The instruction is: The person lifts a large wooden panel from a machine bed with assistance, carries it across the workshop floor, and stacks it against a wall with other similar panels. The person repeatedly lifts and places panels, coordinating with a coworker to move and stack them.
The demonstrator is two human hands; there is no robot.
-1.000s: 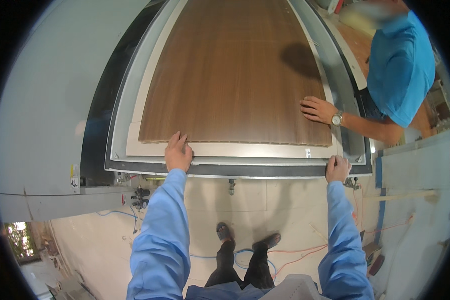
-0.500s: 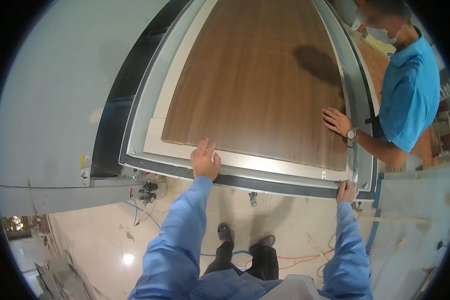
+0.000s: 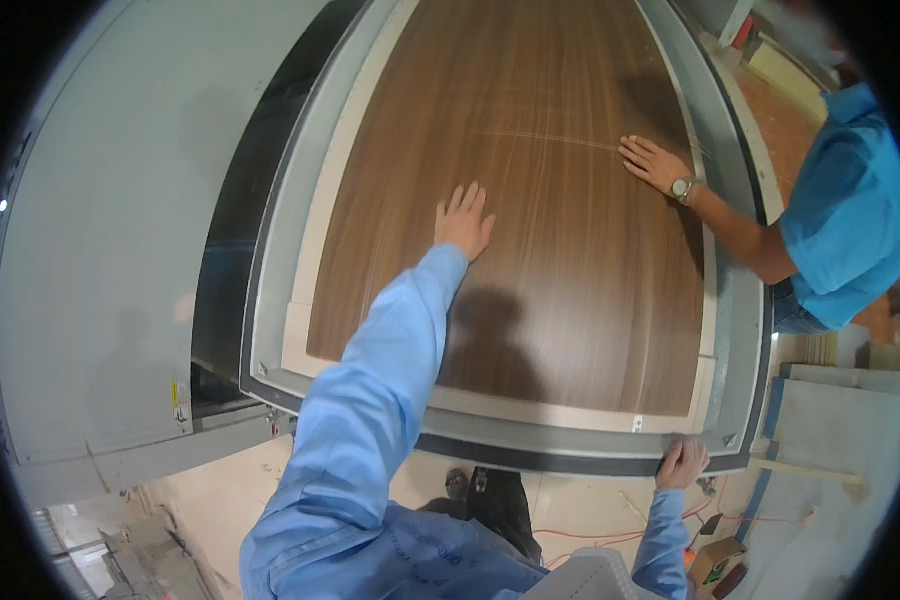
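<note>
Above the pale floor [image 3: 215, 500], your left hand [image 3: 464, 222] lies flat on the wood-grain panel [image 3: 570, 280], cropped at the top; your right hand [image 3: 683, 464] clasps the dark-edged frame [image 3: 570, 463].

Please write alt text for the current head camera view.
The person's left hand lies on a brown wood-grain panel inside a grey frame; the right hand holds the frame's near edge. To the right, a co-worker's hand touches the panel.
</note>
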